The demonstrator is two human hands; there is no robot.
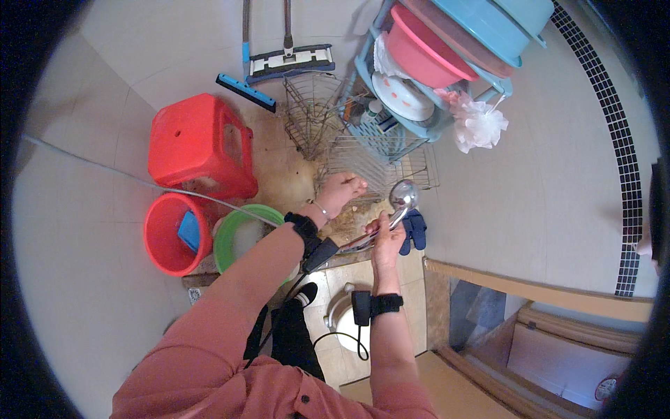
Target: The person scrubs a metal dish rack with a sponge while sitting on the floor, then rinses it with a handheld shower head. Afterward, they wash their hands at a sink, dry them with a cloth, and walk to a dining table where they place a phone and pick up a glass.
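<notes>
Showerhead (404,194), chrome, is held in the right hand (386,244), whose fingers wrap around its handle; its head extends forward beyond the fingers, near a pair of dark blue slippers (418,230). The left hand (340,193) reaches out near a wire rack (377,164); its fingers are curled, but whether they grasp anything cannot be told. At left, a green basin (222,244) stands beside a red bucket (162,237), with a red stool (183,136) behind. A light blue shelf (427,131) occupies the upper right.
</notes>
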